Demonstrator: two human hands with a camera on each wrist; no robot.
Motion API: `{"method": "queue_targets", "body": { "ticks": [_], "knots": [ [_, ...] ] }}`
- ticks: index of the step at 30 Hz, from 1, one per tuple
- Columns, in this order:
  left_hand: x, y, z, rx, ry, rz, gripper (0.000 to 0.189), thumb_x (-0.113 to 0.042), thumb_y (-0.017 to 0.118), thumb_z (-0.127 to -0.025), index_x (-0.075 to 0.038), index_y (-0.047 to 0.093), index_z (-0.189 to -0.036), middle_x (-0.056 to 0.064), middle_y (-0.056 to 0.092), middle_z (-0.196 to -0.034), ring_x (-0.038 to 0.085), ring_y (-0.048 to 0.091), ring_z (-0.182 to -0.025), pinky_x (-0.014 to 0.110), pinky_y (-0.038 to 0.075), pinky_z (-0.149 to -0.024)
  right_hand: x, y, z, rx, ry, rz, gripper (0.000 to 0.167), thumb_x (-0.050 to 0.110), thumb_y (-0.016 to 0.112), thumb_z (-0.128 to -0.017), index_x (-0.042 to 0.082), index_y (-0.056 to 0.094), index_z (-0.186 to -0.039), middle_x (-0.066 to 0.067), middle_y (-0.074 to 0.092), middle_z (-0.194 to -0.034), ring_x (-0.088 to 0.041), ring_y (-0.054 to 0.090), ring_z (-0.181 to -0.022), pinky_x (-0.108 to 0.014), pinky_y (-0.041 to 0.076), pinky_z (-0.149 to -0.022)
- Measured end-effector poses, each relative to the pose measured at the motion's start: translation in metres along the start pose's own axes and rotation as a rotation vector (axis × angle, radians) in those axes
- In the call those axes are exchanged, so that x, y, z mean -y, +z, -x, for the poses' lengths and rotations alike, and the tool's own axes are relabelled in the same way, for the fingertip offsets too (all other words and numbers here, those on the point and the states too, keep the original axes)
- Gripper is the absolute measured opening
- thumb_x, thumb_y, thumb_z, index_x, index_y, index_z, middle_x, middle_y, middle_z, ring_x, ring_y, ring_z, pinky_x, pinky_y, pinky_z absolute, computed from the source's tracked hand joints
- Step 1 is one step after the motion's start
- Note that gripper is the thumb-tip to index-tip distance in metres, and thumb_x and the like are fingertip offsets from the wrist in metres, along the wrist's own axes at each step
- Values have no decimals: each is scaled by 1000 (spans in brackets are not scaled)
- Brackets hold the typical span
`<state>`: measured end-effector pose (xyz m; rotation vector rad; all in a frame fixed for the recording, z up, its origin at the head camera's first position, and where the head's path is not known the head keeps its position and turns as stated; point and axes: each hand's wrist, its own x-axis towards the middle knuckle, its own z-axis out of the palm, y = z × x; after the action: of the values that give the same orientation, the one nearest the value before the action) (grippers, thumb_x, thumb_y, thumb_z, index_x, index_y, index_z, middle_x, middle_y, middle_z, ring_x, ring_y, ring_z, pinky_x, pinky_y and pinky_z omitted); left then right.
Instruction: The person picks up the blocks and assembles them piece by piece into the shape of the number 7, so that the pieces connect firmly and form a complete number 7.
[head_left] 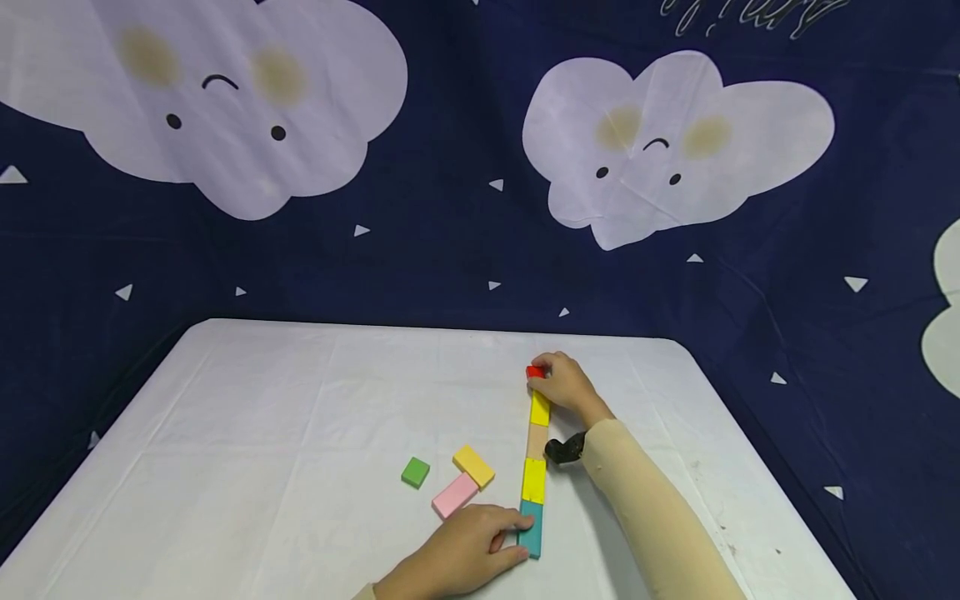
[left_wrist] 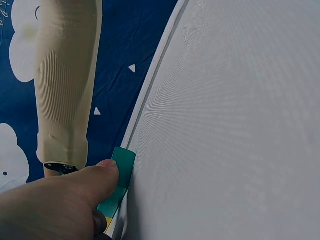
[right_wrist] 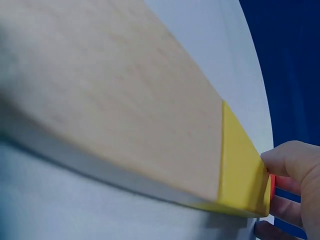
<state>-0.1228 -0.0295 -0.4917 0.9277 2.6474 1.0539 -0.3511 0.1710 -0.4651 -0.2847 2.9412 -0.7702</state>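
Note:
A straight row of blocks runs away from me along the right of the table. At its near end lies a teal block [head_left: 530,533], held by the thumb and forefinger of my left hand [head_left: 461,550]. Beyond it come a yellow block [head_left: 534,481], a plain wooden block [head_left: 537,442] and another yellow block [head_left: 540,409]. My right hand [head_left: 566,385] pinches a small red block [head_left: 534,372] at the far end. In the right wrist view, its fingers partly hide the red block behind the yellow one.
Left of the row lie a green block [head_left: 416,472], an orange-yellow block [head_left: 473,467] and a pink block [head_left: 454,496], the last two touching. The white-covered table [head_left: 247,450] ends at a dark blue cloud-patterned cloth [head_left: 450,267]. A black wrist device [head_left: 566,449] hangs beside the row.

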Motion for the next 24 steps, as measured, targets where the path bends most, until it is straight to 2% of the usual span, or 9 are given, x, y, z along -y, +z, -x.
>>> {"method": "queue_targets", "body": {
  "ticks": [2, 5, 9, 12, 18, 24],
  "knots": [
    [1, 1, 0, -11, 12, -12, 39, -44, 66, -94, -27, 66, -128, -20, 65, -88, -6, 46, -77, 19, 48, -80, 0, -1, 0, 3, 4, -3, 39, 29, 71, -90, 10, 66, -123, -9, 62, -118, -27, 57, -108, -47, 43, -104],
    [1, 1, 0, -14, 17, -14, 39, -44, 65, -94, -27, 66, -129, -20, 62, -82, -6, 46, -75, 18, 47, -78, 1, -2, 1, 5, -4, 10, 40, 29, 70, -90, 9, 66, -124, -10, 62, -119, -28, 56, -110, -49, 43, -104],
    [1, 1, 0, -10, 12, -2, 39, -44, 65, -94, -28, 66, -129, -20, 53, -72, -5, 43, -71, 16, 42, -74, 0, -1, 2, -10, -9, 51, 43, 34, 70, -90, 13, 65, -127, -10, 58, -129, -31, 50, -119, -51, 39, -106],
    [2, 1, 0, -14, 12, 3, 38, -43, 66, -94, -28, 66, -128, -22, 52, -73, -5, 43, -71, 16, 42, -73, 0, -1, 3, -33, -27, 77, 44, 39, 69, -89, 18, 65, -128, -8, 55, -136, -32, 44, -125, -52, 36, -107],
    [3, 2, -1, -1, -8, 30, 38, -42, 66, -94, -29, 66, -129, -20, 48, -69, -4, 38, -64, 15, 40, -70, 4, 1, 10, -31, -161, 72, 42, 38, 70, -90, 19, 66, -127, -7, 57, -134, -31, 43, -124, -53, 34, -105],
    [4, 2, 0, -22, 29, 16, 37, -42, 66, -94, -27, 66, -128, -21, 52, -71, -5, 37, -63, 15, 40, -69, 15, 3, 27, 56, -294, 41, 41, 38, 72, -90, 21, 66, -127, -1, 61, -123, -24, 46, -115, -47, 35, -100]
  ]
}}
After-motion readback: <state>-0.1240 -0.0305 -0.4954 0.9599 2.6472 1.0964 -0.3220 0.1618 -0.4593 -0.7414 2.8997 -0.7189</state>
